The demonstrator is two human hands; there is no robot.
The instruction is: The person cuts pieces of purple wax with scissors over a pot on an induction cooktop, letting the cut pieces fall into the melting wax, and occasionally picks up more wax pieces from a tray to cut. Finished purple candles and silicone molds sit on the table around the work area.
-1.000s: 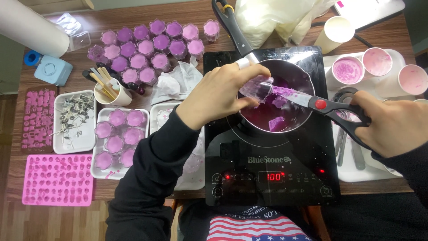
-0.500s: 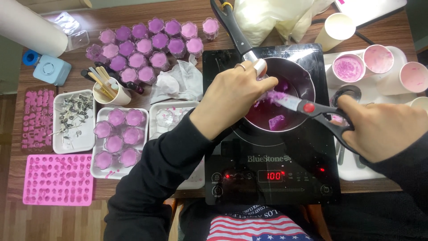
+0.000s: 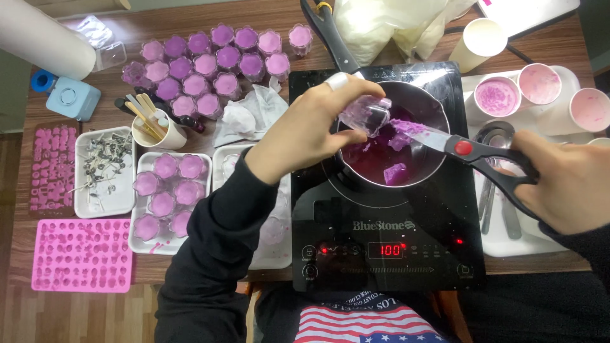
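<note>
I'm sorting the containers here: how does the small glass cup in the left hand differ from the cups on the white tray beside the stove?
The glass cup is tipped on its side over the pot; the tray cups stand upright. The glass cup looks mostly emptied and clear, while the tray cups are filled level with pink-purple wax. The left hand grips the one; the others sit untouched. Both kinds look like similar small clear cups.

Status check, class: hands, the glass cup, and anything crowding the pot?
Left hand tilts small glass cup over pot. Right hand holds scissors, blades into cup. Purple lumps in pot.
</note>
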